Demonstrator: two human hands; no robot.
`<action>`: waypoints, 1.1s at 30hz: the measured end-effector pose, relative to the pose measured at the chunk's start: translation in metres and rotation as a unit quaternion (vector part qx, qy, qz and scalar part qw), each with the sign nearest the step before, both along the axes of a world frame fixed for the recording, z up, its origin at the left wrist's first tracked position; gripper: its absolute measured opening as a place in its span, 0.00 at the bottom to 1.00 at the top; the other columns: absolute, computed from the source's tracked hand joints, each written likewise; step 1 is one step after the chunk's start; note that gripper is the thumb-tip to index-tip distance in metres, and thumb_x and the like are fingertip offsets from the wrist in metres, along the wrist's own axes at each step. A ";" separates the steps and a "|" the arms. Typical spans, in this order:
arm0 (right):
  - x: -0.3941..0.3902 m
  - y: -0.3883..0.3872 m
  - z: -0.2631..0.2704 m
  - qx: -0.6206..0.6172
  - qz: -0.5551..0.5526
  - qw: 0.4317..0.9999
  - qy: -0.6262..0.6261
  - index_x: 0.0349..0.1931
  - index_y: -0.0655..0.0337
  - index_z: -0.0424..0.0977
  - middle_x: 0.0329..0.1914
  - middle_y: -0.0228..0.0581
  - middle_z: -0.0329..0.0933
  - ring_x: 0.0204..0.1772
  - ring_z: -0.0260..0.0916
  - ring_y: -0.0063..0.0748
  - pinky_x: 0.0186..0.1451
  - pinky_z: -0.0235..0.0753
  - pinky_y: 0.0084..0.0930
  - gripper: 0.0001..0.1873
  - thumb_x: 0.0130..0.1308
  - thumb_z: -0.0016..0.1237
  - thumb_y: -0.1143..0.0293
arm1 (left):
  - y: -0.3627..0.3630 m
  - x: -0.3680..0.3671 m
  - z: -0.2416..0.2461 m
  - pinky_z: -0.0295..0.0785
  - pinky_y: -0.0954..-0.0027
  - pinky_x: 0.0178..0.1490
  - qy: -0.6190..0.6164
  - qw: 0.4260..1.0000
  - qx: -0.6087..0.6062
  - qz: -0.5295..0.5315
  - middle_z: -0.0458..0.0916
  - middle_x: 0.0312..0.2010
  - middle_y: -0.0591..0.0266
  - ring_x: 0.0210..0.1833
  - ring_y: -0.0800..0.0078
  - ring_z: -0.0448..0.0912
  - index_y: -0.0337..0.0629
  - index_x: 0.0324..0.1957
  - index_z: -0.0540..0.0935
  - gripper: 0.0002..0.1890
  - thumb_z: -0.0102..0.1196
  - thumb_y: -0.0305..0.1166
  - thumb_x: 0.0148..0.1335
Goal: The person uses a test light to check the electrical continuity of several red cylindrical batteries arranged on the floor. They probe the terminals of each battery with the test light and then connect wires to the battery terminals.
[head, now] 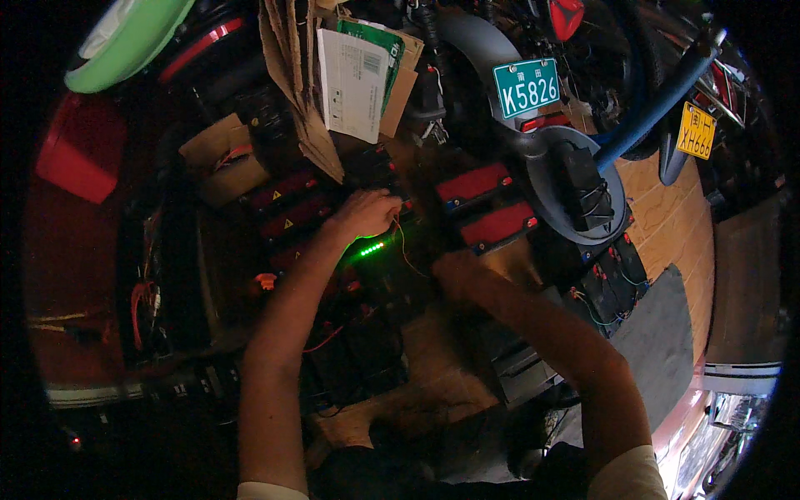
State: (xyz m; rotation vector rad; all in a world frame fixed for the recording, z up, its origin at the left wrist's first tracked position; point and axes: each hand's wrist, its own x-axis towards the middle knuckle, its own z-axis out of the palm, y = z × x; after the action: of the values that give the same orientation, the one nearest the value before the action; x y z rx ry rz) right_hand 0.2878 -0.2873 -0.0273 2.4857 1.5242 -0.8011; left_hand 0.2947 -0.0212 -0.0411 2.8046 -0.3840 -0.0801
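Note:
My left hand point(369, 215) is pinched around a thin wire point(406, 250) by the red terminal of a dark battery. From those fingers the wire hangs in a curve towards my right hand point(456, 275), which is bent low in shadow. What my right fingers hold is too dark to tell. A row of lit green LEDs point(372, 250) glows just below my left hand. Left of that hand lie batteries with dark red tops and yellow warning signs point(287, 224). Beyond my right hand are two red-topped batteries point(497, 225) with red and blue terminals.
Folded cardboard point(300, 94) and a printed carton point(356, 81) stand at the far side. An open cardboard box point(225, 159) holds wires. A scooter's grey rear fender point(481, 50) and a blue bar point(656, 106) are at right. Wired batteries point(606, 281) sit beside a grey mat point(656, 344).

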 end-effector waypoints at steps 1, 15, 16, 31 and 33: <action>0.000 0.000 0.001 0.000 0.003 1.000 -0.003 0.42 0.60 0.85 0.45 0.52 0.86 0.50 0.85 0.53 0.54 0.85 0.47 0.13 0.58 0.58 0.69 | -0.003 0.001 0.002 0.77 0.49 0.48 -0.007 1.000 0.001 0.002 0.83 0.39 0.54 0.46 0.48 0.82 0.47 0.42 0.82 0.06 0.58 0.30 0.63; -0.012 0.009 -0.003 0.067 -0.062 0.996 0.007 0.40 0.61 0.85 0.41 0.47 0.87 0.49 0.86 0.50 0.50 0.86 0.46 0.13 0.59 0.59 0.63 | -0.017 0.020 -0.022 0.79 0.53 0.57 0.164 0.977 -0.029 0.137 0.87 0.47 0.52 0.53 0.49 0.84 0.50 0.44 0.90 0.14 0.56 0.38 0.60; -0.018 0.014 0.002 0.100 -0.090 0.990 0.041 0.45 0.61 0.83 0.43 0.49 0.85 0.51 0.85 0.51 0.51 0.86 0.47 0.18 0.59 0.60 0.60 | -0.012 0.019 -0.024 0.79 0.53 0.57 0.166 0.975 -0.026 0.149 0.87 0.48 0.51 0.53 0.49 0.84 0.49 0.44 0.89 0.14 0.55 0.38 0.60; -0.068 0.084 0.032 0.057 -0.277 0.952 0.118 0.80 0.57 0.43 0.73 0.67 0.59 0.62 0.76 0.63 0.59 0.81 0.50 0.63 0.52 0.69 0.43 | -0.012 0.012 -0.010 0.78 0.52 0.58 0.201 0.965 -0.062 0.156 0.86 0.49 0.49 0.55 0.47 0.83 0.49 0.44 0.89 0.15 0.54 0.40 0.61; -0.070 0.085 0.031 0.061 -0.281 0.951 0.114 0.78 0.57 0.45 0.68 0.64 0.64 0.60 0.78 0.62 0.61 0.80 0.50 0.55 0.59 0.63 0.45 | -0.012 0.011 -0.010 0.79 0.54 0.54 0.201 0.966 -0.072 0.144 0.88 0.45 0.51 0.50 0.52 0.85 0.47 0.45 0.88 0.13 0.55 0.39 0.64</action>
State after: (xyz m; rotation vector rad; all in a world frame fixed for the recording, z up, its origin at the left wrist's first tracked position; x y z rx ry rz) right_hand 0.2174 -0.2020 0.0037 3.0634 0.9258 -1.1308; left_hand 0.3059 -0.0334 -0.0507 2.5805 0.1096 -0.5216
